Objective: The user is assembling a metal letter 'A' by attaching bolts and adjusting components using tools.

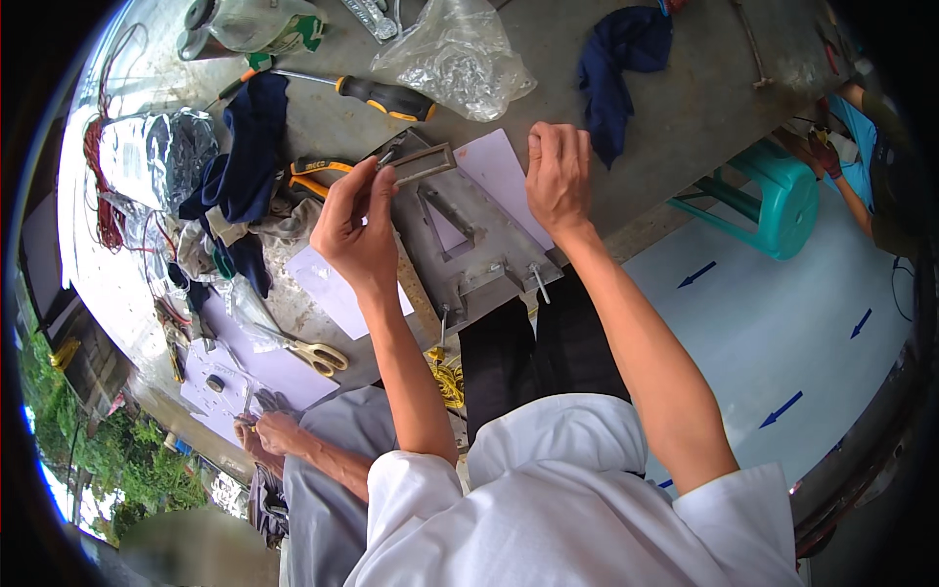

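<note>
A grey metal plate (479, 249) with a triangular opening and two threaded studs lies at the table's near edge. Above its left side my left hand (357, 230) is closed, thumb against fingertips; a small dark piece shows at the fingertips, too small to name. Beside those fingers is a narrow rectangular metal frame (427, 164). My right hand (559, 184) is closed, its fingers curled down at the right edge of a white sheet (501, 176); whatever it may hold is hidden. Orange-handled pliers (311, 178) lie left of my left hand.
Beyond my hands lie a black-and-yellow screwdriver (386, 98), a clear plastic bag (460, 59) and a dark blue cloth (616, 73). Scissors (318, 357) are at the left, near a co-worker's hands (269, 433). A green stool (773, 201) stands to the right, near another person.
</note>
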Tool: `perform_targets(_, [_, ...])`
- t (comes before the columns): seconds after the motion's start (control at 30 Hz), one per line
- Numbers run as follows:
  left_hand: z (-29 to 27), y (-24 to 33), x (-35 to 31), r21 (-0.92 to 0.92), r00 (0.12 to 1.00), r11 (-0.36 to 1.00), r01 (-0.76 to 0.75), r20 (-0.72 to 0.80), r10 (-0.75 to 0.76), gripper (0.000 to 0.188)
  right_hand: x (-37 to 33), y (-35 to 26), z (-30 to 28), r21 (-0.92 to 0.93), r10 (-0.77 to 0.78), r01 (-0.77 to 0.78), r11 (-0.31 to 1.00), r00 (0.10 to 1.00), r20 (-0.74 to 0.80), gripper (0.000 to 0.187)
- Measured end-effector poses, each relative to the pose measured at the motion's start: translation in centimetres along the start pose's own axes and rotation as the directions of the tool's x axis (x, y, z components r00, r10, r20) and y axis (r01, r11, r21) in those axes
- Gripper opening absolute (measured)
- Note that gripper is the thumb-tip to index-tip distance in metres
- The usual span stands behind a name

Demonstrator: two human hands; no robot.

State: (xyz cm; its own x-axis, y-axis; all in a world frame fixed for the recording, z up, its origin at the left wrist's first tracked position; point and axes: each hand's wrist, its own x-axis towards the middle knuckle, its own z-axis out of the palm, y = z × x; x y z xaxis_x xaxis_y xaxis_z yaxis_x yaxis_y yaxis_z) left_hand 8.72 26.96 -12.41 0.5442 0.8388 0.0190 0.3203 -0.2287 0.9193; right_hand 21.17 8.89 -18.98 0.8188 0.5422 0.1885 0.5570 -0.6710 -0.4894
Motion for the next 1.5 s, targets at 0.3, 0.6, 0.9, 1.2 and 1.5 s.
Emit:
perform_targets(0.3, [-0.2,0.7,0.6,0.017,0.999,0.999,-0.030,0.023,0.029,0.017,0.0,-0.1,0.1,-0.029,-0.019,0.018,0.999,1.000,-0.023,0.014])
perform_targets(0.6, [-0.2,0.4,0.6,-0.087,0.997,0.993,0.080,0.024,-0.078,0.017,-0.1,0.0,0.0,-0.004,0.035,-0.035,0.999,0.999,0.011,0.010])
perform_targets(0.9, [-0.5,0.3,0.7,-0.082,0.995,0.996,0.039,0.098,-0.031,0.022,0.1,-0.1,0.0,-0.047,0.029,-0.028,0.998,1.000,0.010,0.008])
perform_targets(1.2, [-0.3,1.0,0.8,-0.070,0.998,0.997,0.027,0.061,-0.023,0.021,0.1,-0.1,0.0,-0.091,0.017,-0.015,0.996,1.000,0.022,0.009])
perform_targets(1.5, [-0.1,0.9,1.1,-0.072,0.999,0.997,0.006,0.051,-0.003,0.017,0.1,-0.2,0.0,-0.090,0.024,-0.022,0.996,0.999,0.023,0.008])
